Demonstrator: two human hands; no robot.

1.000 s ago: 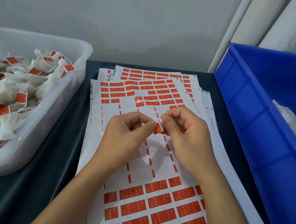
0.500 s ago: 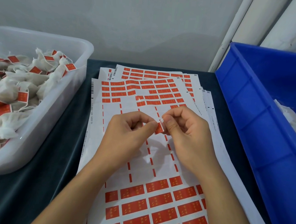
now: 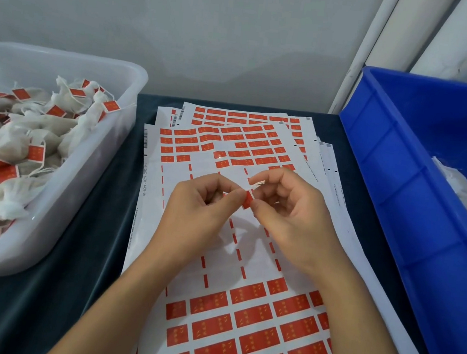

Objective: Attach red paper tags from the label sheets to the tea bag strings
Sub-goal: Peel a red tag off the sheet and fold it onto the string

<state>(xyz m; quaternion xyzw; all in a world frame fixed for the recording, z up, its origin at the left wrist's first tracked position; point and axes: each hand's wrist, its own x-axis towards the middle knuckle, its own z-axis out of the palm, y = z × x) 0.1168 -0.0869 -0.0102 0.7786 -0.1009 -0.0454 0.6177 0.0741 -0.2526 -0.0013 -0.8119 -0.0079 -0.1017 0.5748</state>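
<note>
I watched the left hand (image 3: 201, 202) and the right hand (image 3: 289, 208) meet above the label sheets (image 3: 242, 306), both with fingers curled and pinching one small red tag (image 3: 248, 199) between their fingertips. A thin pale strip, perhaps backing or string, showed at the right hand's forefinger; I could not tell which. The sheets lay fanned on the dark bench (image 3: 73, 290), the top one stripped of tags across its middle, with full rows at its near and far ends. On the left stood a clear plastic tub (image 3: 106, 147) heaped with white tea bags (image 3: 4, 149), many carrying red tags on their strings. On the right sat a blue bin (image 3: 396, 192) holding a few white tea bags (image 3: 464, 196) against its right side.
</note>
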